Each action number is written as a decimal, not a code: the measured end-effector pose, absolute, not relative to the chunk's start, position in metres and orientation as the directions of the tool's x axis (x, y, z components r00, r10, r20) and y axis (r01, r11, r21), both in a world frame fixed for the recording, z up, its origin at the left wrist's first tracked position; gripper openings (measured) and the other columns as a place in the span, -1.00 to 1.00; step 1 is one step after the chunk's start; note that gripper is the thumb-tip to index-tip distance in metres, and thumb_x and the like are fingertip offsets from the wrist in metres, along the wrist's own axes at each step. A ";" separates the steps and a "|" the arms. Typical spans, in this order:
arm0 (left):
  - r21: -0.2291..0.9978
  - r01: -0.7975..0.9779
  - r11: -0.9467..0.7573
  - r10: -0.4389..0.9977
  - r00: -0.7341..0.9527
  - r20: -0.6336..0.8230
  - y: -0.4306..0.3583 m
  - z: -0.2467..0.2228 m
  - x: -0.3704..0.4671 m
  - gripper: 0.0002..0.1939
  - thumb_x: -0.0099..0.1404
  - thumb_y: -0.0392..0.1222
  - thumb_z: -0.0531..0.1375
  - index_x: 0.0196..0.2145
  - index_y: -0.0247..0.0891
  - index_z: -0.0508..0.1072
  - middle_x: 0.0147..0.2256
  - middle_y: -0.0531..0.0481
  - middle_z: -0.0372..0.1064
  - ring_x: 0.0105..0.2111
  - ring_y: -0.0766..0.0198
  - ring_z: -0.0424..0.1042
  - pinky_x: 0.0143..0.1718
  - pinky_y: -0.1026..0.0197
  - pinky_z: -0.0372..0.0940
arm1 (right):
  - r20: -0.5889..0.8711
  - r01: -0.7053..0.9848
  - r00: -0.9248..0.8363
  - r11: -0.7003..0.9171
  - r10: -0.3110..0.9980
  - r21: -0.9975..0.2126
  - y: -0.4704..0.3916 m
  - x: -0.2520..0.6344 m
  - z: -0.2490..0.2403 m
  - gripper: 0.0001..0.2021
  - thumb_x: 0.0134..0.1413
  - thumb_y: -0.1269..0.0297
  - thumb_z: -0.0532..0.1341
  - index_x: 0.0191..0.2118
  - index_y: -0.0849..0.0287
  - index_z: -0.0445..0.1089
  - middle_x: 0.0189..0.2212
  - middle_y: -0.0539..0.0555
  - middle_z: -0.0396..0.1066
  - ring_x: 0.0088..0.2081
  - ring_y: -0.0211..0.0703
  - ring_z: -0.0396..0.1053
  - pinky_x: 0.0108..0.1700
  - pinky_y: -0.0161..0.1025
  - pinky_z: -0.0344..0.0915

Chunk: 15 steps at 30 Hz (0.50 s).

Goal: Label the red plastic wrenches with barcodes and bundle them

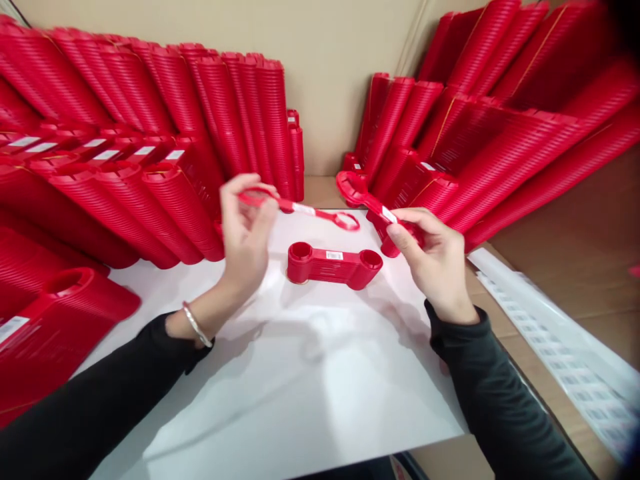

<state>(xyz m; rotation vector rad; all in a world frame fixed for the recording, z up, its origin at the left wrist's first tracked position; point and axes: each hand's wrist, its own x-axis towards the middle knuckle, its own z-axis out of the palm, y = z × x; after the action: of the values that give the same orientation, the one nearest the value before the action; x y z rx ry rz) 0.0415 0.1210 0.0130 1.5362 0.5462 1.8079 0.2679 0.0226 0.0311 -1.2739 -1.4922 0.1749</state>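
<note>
– So, status? Biggest first.
– White work surface (300, 400). Tall red stacks (220, 107) along left, leaning red stacks (475, 153) at right. Several show white labels on top, some have thin bands. Those read as stacked already.
– Middle?
– Short red stack (333, 267) upright on the surface, between the hands, slightly to the far side. Labelled on top, much lower than the side ones. Looks partway.
– What's left?
– Both held pieces are off any stack. Can't tell the total remaining.
– Hands?
– Left hand (245, 240): fingers curled, thumb pinching one ring end of a flat double-ring piece (323, 214), free end pointing right. Right hand (437, 257): thumb against fingers, pinching the near end of a second piece (367, 199), free ring up and left. Can't tell if that's a single layer. Both carry white labels, neither hand spread.
</note>
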 end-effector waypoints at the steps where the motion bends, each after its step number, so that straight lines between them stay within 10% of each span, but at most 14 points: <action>1: 0.671 -0.266 -0.692 0.715 -0.134 0.686 0.127 0.024 0.036 -0.75 0.34 -0.20 0.20 -0.05 -0.21 0.28 -0.19 0.04 0.36 -0.20 0.32 0.44 -0.08 0.17 0.34 | 0.629 0.614 0.173 0.417 0.758 -0.671 0.022 0.267 0.032 -0.82 0.18 0.21 0.25 -0.12 0.10 0.45 -0.16 0.09 0.47 -0.13 -0.08 0.44 -0.06 -0.11 0.37; 15: 0.587 -0.275 -0.762 0.646 -0.257 0.718 0.125 0.078 0.013 -0.94 0.41 -0.33 0.12 -0.22 -0.21 0.30 -0.40 0.12 0.31 -0.46 0.42 0.34 -0.49 0.31 0.21 | 0.331 0.728 -0.228 0.386 0.916 -0.567 0.027 0.251 0.026 -0.86 0.25 0.28 0.17 -0.20 0.17 0.46 -0.21 0.11 0.45 -0.16 -0.10 0.40 -0.07 -0.13 0.33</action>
<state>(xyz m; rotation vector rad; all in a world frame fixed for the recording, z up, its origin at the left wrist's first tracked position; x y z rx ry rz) 0.0131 0.1247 0.0781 1.4128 0.4645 2.0552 0.2511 0.0271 0.0265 -1.4053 -2.0242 0.3900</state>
